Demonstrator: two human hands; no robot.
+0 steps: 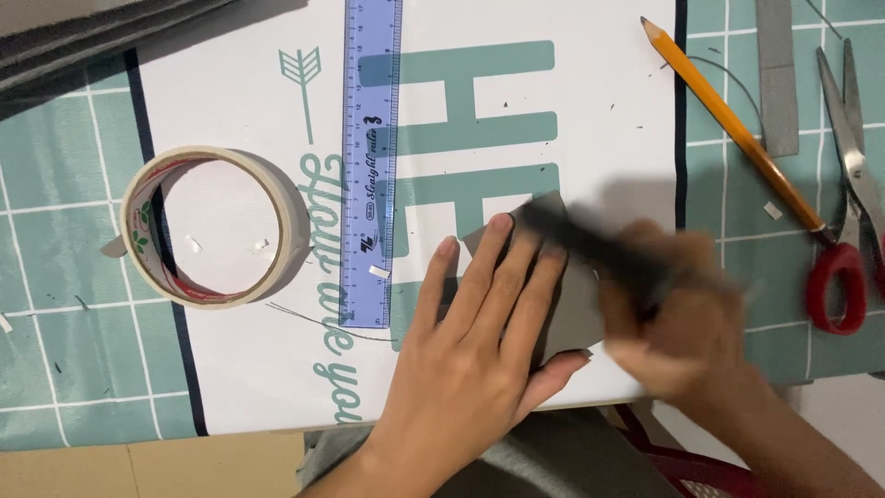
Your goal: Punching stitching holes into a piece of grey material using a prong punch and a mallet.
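My left hand [479, 332] lies flat, fingers spread, pressing down a small grey piece of card [573, 314] on a white printed sheet [599, 111]. My right hand [687, 314] is blurred with motion and grips a dark, slim tool [590, 242] that runs across the top of the grey card. What kind of tool it is I cannot tell from the blur.
A blue transparent ruler [371, 157] lies upright left of my hands. A roll of masking tape [214, 226] sits at the left. An orange pencil [733, 124], red-handled scissors [853, 203] and a grey strip [779, 74] lie at the right on a green grid mat [64, 258].
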